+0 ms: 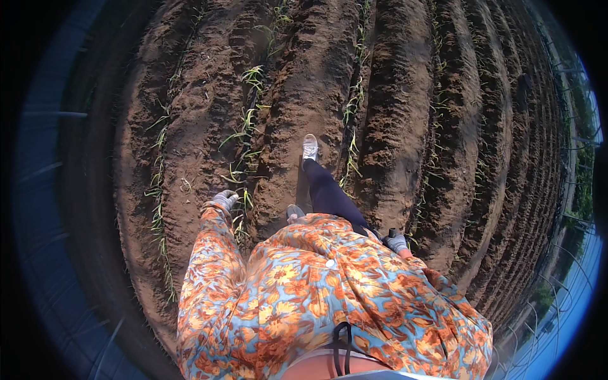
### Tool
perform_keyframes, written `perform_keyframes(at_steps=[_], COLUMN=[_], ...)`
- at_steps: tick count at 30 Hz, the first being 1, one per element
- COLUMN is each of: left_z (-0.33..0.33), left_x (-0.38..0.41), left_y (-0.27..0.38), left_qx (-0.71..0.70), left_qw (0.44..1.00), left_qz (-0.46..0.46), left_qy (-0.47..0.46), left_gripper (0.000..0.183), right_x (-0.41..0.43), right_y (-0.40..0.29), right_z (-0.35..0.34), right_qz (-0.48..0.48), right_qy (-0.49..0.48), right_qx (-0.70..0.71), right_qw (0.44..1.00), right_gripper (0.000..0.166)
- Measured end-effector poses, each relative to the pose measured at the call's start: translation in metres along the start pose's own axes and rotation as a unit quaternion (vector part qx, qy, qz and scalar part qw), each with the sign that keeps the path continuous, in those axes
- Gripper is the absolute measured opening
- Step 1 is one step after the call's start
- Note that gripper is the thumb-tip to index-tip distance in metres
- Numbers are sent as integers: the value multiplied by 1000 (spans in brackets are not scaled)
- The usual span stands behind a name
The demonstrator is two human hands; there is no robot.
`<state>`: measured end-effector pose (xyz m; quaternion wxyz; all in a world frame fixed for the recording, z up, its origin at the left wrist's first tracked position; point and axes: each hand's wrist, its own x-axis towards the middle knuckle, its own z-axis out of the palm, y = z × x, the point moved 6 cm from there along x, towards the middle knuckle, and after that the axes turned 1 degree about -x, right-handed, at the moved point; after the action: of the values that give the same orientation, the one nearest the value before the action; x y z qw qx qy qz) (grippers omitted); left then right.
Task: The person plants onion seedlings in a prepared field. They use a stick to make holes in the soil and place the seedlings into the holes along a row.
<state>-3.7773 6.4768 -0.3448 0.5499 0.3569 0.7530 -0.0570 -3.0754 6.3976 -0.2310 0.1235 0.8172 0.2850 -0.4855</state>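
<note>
My left hand [225, 199], in a grey glove, hangs beside a row of young green plants [247, 123] with long narrow leaves. Its fingers curl a little, and whether anything is between them cannot be made out. By my right hip, my right hand [397, 243], also gloved in grey, is closed around a short dark cylindrical handle [392, 232]. The far part of that object is hidden by the hand and my body. One light shoe [310, 147] is set forward on the soil between two plant rows; the other shoe [294, 210] shows partly behind it.
Ridged brown soil [399, 118] runs in long parallel furrows. Another plant row [352, 109] lies right of my forward foot, and one more row [160, 175] stands farther left. Curved metal hoops [555, 304] line the field's right edge. A floral jacket [304, 294] fills the foreground.
</note>
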Motion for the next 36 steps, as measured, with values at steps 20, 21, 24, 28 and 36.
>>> perform_keyframes(at_steps=[20,21,24,28,36], left_z=[-214,-236,-246,-257,-127], left_x=[260,271,314,383,383], left_y=[432,458,551,665,960], left_qx=[22,84,13,73,314], left_qw=[998,994,989,988,910], left_qz=[-63,17,132,133,217], left_qy=[19,63,71,16,-160], left_gripper=[34,33,29,31,51], right_x=[168,179,188,194,232], right_y=[-460,-477,-508,-535,-604], right_z=[-319,-314,-313,-346,-462], right_qz=[-287,-327,-341,-286,-279], right_qy=[269,276,236,276,350], right_qx=[129,145,210,202,204], right_qw=[910,892,886,895,871], right_gripper=[16,15,10,13,12])
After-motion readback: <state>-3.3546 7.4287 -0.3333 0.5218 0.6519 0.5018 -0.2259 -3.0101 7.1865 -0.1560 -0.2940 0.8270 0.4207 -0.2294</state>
